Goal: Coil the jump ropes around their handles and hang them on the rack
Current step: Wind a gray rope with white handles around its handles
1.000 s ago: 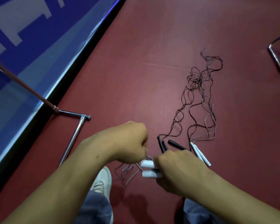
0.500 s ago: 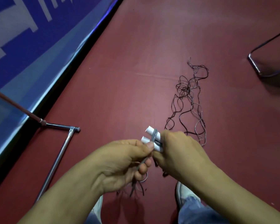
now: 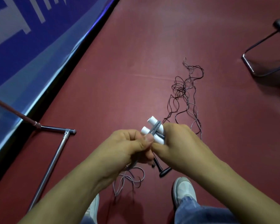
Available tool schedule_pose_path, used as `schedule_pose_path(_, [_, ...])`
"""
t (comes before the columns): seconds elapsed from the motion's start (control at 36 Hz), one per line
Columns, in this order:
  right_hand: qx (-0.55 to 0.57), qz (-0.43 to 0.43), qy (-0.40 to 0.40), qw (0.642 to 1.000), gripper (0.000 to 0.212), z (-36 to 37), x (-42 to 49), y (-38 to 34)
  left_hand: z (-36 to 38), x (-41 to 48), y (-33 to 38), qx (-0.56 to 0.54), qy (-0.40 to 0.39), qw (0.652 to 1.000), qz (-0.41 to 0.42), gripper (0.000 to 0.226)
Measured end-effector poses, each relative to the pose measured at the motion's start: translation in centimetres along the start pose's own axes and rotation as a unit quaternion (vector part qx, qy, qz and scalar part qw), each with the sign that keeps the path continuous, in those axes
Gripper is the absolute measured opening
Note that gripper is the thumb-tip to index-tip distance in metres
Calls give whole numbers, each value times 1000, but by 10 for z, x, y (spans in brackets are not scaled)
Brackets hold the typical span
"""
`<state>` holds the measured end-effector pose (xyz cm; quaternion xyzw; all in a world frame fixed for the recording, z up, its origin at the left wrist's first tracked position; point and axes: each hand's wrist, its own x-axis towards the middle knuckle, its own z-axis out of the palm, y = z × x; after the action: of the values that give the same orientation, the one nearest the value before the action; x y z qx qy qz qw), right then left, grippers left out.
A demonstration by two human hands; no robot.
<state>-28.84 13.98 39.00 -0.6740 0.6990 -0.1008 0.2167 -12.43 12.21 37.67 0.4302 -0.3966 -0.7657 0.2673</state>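
Observation:
My right hand (image 3: pixel 183 146) grips two white jump-rope handles (image 3: pixel 153 126) side by side, their ends sticking out up-left. A grey cord (image 3: pixel 155 127) crosses over them. My left hand (image 3: pixel 128 146) pinches that cord just below the handles, and its slack (image 3: pixel 129 178) hangs in loops toward the floor. Black handles (image 3: pixel 162 171) of another rope lie on the floor under my hands. A tangle of dark cords (image 3: pixel 184 94) stretches away across the red floor. The rack's metal base bar (image 3: pixel 55 159) lies at the left.
A blue banner wall (image 3: pixel 31 46) runs along the left with a black strip at its foot. A black chair frame (image 3: pixel 265 62) stands at the upper right. My two white shoes (image 3: pixel 184 191) and jeans show at the bottom edge.
I have straightened up, so the floor and loose ropes look farther off. The handles rose with my hands, and the grey cord now wraps across them with less slack hanging.

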Motion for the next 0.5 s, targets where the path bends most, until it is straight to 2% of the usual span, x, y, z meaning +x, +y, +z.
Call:
schedule_pose_path(0.08, [99,6,-19,995,36,-9,2,2,-1,-2,1,-14,-53,998,7,30])
schedule_pose_path(0.17, [174,13,-22,984,35,-22,3,5,-4,-3,-2,-36,-75,997,9,23])
schedule_pose_path(0.22, [230,28,-48,972,34,-28,3,7,-8,-3,-2,-24,-65,997,31,22])
schedule_pose_path(0.33, [304,61,-104,945,21,-29,1,9,-12,0,1,73,-19,992,102,23])
schedule_pose_path(0.5, [359,73,-131,921,23,-28,1,9,-13,1,4,104,-19,988,112,23])
